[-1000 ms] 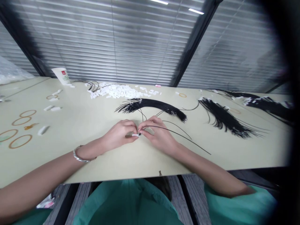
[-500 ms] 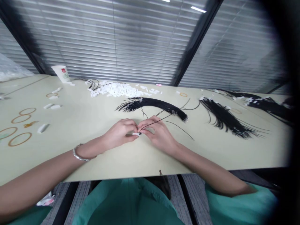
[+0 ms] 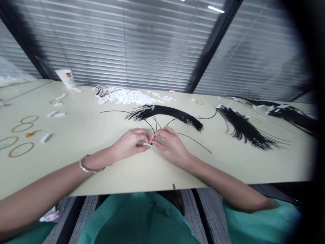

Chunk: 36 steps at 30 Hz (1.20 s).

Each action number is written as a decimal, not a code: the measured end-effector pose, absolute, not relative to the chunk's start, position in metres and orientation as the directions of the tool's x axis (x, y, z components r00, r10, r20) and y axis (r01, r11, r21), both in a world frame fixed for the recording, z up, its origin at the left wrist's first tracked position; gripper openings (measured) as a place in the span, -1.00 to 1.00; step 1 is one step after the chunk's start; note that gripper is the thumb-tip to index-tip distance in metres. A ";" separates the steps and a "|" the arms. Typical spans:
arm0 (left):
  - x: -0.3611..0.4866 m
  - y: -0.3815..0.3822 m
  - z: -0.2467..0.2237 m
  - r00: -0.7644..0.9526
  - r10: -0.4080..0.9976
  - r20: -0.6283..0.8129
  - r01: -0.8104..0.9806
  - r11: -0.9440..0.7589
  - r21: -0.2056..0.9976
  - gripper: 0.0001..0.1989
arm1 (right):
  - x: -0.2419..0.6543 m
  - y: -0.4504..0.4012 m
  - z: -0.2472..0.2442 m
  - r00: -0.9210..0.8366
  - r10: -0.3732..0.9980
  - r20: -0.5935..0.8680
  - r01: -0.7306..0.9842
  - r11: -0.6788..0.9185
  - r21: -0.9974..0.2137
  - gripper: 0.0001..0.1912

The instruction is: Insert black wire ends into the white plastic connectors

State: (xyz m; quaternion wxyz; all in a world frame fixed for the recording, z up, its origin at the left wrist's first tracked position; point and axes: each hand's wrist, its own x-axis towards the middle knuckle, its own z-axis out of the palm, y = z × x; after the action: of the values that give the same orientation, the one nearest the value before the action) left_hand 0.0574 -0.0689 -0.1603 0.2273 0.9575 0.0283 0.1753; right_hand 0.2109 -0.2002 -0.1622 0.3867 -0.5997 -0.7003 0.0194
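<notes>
Close to the table's front edge, my left hand (image 3: 130, 144) pinches a small white connector housing (image 3: 146, 144) between thumb and fingers. My right hand (image 3: 170, 144) meets it fingertip to fingertip, closed on thin black wires (image 3: 154, 130) at the housing's right end. These wires fan out from the fingertips, some toward the back and one trailing to the right past the knuckles. Whether each wire end sits inside the housing is hidden by my fingers. Just behind my hands lies a curved bundle of black wires (image 3: 167, 111) with small metal tips.
At the back is a heap of white connector housings (image 3: 129, 97), beside a paper cup (image 3: 66, 79). More black wire bundles (image 3: 243, 128) lie to the right. Rubber bands (image 3: 21, 149) and several loose housings lie on the left. A clear plastic bag (image 3: 14, 73) is at the far left.
One black wire at my fingertips has swung from pointing up and right to curving up and left across the table. Both hands stay in nearly the same place.
</notes>
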 end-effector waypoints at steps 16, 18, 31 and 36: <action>0.057 -0.068 -0.161 0.941 0.177 0.288 0.021 -0.881 0.473 -0.81 | 0.209 -0.198 -0.158 0.044 0.886 0.462 0.804 0.243 -0.543 -0.87; 0.057 -0.068 -0.161 0.941 0.171 0.290 0.017 -0.884 0.467 -0.81 | 0.209 -0.198 -0.158 0.053 0.890 0.453 0.805 0.230 -0.547 -0.86; 0.054 -0.075 -0.138 0.832 0.402 0.383 0.002 -0.692 0.721 -0.79 | 0.232 -0.196 -0.146 0.340 0.841 0.421 0.361 0.297 -0.884 -0.79; 0.055 -0.066 -0.127 0.681 0.682 0.267 -0.155 -0.222 0.963 -0.76 | 0.255 -0.197 -0.137 0.471 0.746 0.471 0.267 0.389 -0.882 -0.79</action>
State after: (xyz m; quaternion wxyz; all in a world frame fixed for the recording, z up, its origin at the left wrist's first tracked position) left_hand 0.0551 -0.0658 -0.1272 0.5946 0.6980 0.1886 0.3519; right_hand 0.2547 -0.1971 -0.1368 0.6789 -0.5241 -0.4831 0.1762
